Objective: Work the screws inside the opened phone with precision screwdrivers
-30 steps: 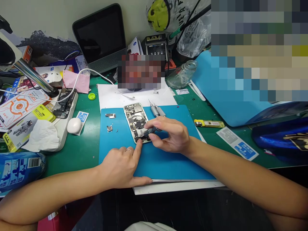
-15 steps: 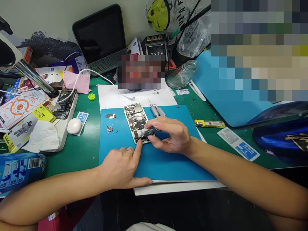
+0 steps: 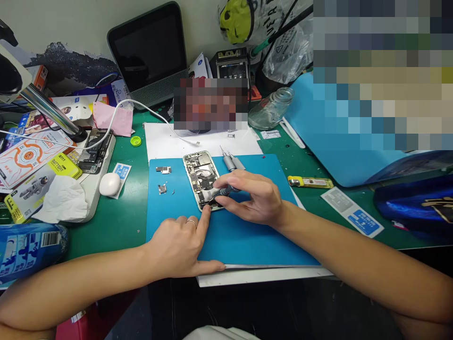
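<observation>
An opened phone (image 3: pixel 204 174) lies on the blue mat (image 3: pixel 244 241), its inner parts exposed. My left hand (image 3: pixel 182 245) rests on the mat with index finger and thumb stretched out, the other fingers curled. That index fingertip touches the phone's bottom edge. Between the thumb and fingers of my right hand (image 3: pixel 256 198) is a slim grey screwdriver (image 3: pixel 222 191), slanting over the lower half of the phone. Its tip is hard to make out. Beyond the phone's right side lie two more grey screwdrivers (image 3: pixel 231 161). Small phone parts (image 3: pixel 163 189) sit left of the phone.
A white cable (image 3: pixel 148 111) runs across the white paper (image 3: pixel 161 144) behind the mat. On the left are a white earbud case (image 3: pixel 109 184), another opened phone (image 3: pixel 95 151) and a crumpled tissue (image 3: pixel 65 200). To the right lie a yellow cutter (image 3: pixel 310 182) and a glass jar (image 3: pixel 272 109).
The whole view has shifted very slightly. Both hands keep their places, with the left fingertip still at the phone's edge and the screwdriver still over its lower half.
</observation>
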`<move>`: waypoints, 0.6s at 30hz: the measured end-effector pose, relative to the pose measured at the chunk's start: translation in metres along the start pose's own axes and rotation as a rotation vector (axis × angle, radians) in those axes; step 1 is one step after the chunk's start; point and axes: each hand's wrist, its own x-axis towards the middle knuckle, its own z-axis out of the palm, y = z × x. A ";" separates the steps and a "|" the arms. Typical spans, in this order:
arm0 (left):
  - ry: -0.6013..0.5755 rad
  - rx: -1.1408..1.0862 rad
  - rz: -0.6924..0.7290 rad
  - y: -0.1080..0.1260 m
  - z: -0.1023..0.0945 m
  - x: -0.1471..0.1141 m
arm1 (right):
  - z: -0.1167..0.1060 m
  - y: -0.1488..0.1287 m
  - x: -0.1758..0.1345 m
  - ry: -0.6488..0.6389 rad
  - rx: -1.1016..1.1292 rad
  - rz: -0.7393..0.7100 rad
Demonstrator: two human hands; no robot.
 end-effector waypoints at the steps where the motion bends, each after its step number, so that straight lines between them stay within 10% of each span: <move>1: 0.002 -0.001 -0.001 0.000 0.000 0.000 | 0.000 0.000 0.000 0.007 -0.001 0.012; 18: 0.021 -0.017 0.011 0.000 0.000 0.000 | 0.001 0.000 -0.011 0.041 0.110 0.177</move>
